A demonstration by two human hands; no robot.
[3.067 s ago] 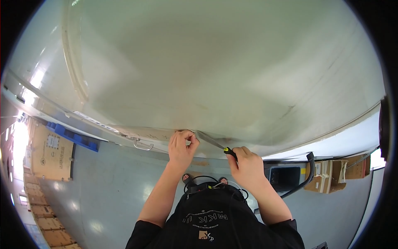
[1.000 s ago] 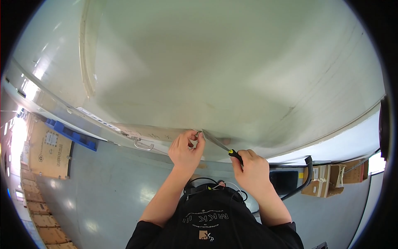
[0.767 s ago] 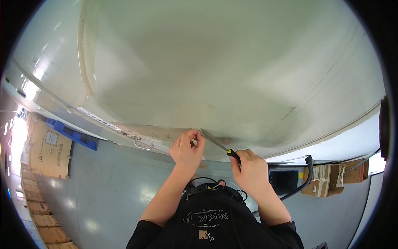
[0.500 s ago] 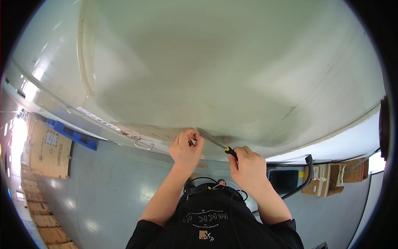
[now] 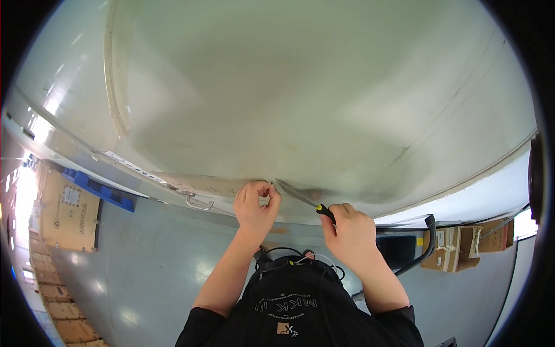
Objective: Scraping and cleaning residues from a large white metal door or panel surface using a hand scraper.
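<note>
My left hand (image 5: pixel 256 210) has thumb and fingertips drawn together at the lower part of a large, glossy, pale curved surface (image 5: pixel 324 98); what they pinch, if anything, is too small to make out. My right hand (image 5: pixel 350 234) grips the black-and-yellow handle of a long flat-bladed tool (image 5: pixel 298 192), whose metal blade slants up to the left, its tip beside the left fingertips against that surface. A metal loop handle (image 5: pixel 198 203) is fixed on the lower edge, left of my hands.
A large flat carton (image 5: pixel 70 222) and blue plastic pallets (image 5: pixel 101 191) stand at the left, with stacked cartons (image 5: pixel 72 309) below. A black bent bar (image 5: pixel 429 234), a dark bin (image 5: pixel 395 250) and open cardboard boxes (image 5: pixel 455 248) are at the lower right, on the grey floor (image 5: pixel 141 272).
My right hand and the tool sit slightly right of where they were three seconds ago. My left hand has shifted only slightly, its fingertips staying bent at the blade's tip.
</note>
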